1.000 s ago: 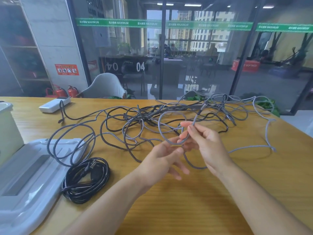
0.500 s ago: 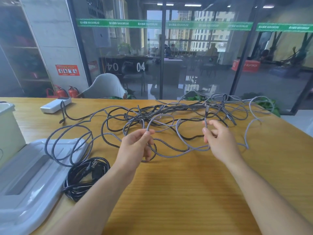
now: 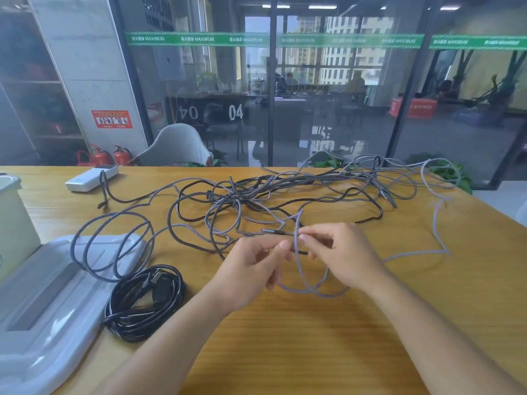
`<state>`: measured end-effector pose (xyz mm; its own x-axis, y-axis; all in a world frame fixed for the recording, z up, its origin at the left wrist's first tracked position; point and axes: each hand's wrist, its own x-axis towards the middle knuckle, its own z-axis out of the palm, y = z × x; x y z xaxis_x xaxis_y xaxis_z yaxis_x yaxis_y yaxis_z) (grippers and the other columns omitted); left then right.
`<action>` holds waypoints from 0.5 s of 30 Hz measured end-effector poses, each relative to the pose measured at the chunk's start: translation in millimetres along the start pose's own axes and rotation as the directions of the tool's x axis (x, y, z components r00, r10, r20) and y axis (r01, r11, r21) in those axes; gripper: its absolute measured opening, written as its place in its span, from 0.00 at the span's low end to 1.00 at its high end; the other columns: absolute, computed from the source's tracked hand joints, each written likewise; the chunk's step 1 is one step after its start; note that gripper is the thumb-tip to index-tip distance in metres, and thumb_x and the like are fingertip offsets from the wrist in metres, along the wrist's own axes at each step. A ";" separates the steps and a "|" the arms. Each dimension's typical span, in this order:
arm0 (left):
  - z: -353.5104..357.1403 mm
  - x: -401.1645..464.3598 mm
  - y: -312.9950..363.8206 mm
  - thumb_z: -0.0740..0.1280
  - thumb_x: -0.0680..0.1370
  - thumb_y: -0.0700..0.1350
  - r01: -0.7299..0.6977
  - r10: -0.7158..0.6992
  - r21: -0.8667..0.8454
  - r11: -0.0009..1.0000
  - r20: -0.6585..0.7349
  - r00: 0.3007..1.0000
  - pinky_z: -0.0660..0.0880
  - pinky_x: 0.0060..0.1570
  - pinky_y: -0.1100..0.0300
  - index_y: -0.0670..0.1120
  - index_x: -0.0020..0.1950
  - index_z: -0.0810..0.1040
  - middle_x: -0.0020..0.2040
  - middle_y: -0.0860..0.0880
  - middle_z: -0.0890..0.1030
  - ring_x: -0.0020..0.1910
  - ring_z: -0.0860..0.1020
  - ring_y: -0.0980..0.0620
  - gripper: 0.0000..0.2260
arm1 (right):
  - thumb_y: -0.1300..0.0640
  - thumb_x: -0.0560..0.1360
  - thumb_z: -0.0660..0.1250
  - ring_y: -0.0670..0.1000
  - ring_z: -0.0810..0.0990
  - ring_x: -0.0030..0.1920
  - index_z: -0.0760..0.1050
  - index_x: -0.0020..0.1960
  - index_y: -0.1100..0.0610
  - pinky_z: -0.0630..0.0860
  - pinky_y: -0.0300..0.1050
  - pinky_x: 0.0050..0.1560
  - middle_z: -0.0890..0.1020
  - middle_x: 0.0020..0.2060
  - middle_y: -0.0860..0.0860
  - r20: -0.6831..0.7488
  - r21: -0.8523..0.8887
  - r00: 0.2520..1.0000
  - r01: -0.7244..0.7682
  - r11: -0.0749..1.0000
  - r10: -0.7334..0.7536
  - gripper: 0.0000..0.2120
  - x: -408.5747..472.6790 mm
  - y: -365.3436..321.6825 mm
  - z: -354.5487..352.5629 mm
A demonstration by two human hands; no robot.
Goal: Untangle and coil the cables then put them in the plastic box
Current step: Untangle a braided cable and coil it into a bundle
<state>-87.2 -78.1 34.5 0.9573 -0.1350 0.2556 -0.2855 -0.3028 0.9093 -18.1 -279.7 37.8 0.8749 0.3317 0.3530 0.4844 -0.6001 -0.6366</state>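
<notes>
Left hand (image 3: 251, 263), centre of frame: fingers curled, thumb and forefinger pinching a light grey braided cable (image 3: 298, 269). Right hand (image 3: 339, 252), just right of centre: thumb and forefinger pinching the same cable close to its metal-sleeved plug (image 3: 273, 231), which points toward frame left. Both hands nearly touching, raised slightly above the wooden table (image 3: 313, 337). Cable drooping in loops below and between the hands, then trailing out to the right part of the frame.

Tangle of grey and dark braided cables (image 3: 285, 195) spread across the upper centre of the table, reaching the far edge at upper right. Several grey loops from the tangle draped over the white plastic lid (image 3: 42, 309) at lower left. Coiled black power cord (image 3: 142, 303) lying flat just right of the lid, touching its edge, plug visible on top. Pale plastic box (image 3: 14, 223) at the left frame edge, only partly in view; contents not discernible. White power bank (image 3: 91, 178) at upper left of the table, one dark cable attached.

Beyond the table: glass partition, grey chair (image 3: 176, 146), red fire extinguishers (image 3: 114, 156).
</notes>
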 end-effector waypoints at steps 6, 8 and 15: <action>2.7 3.1 -1.3 0.68 0.83 0.53 0.099 -0.101 -0.024 0.995 -0.156 0.983 0.77 0.33 0.59 0.49 0.44 0.85 0.30 0.48 0.81 0.28 0.77 0.51 0.13 | 0.58 0.86 0.61 0.48 0.81 0.42 0.84 0.56 0.50 0.77 0.39 0.45 0.85 0.40 0.48 0.119 0.434 0.991 -0.001 0.901 -0.056 0.12 -4.5 -12.4 16.1; 0.9 3.2 -0.7 0.67 0.83 0.55 0.102 -0.109 -0.044 0.994 -0.203 0.973 0.77 0.33 0.60 0.48 0.45 0.84 0.30 0.46 0.81 0.27 0.78 0.51 0.14 | 0.54 0.83 0.59 0.49 0.74 0.40 0.85 0.57 0.46 0.70 0.41 0.40 0.82 0.40 0.51 0.149 0.511 0.988 -0.038 0.859 -0.045 0.15 -3.8 -13.4 16.4; -0.5 4.4 1.7 0.72 0.81 0.45 -0.075 0.017 -0.179 0.981 -0.305 0.952 0.79 0.35 0.59 0.47 0.51 0.85 0.39 0.44 0.81 0.33 0.79 0.51 0.03 | 0.46 0.81 0.71 0.53 0.77 0.41 0.84 0.49 0.49 0.74 0.51 0.46 0.82 0.40 0.57 0.090 0.438 0.994 0.019 0.899 -0.065 0.08 -3.1 -12.8 20.2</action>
<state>-83.4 -78.8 37.3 0.9205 0.1537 0.3592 -0.3437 -0.1185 0.9316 -27.0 -258.3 31.0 0.8379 0.4342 0.3307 0.4526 -0.2142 -0.8656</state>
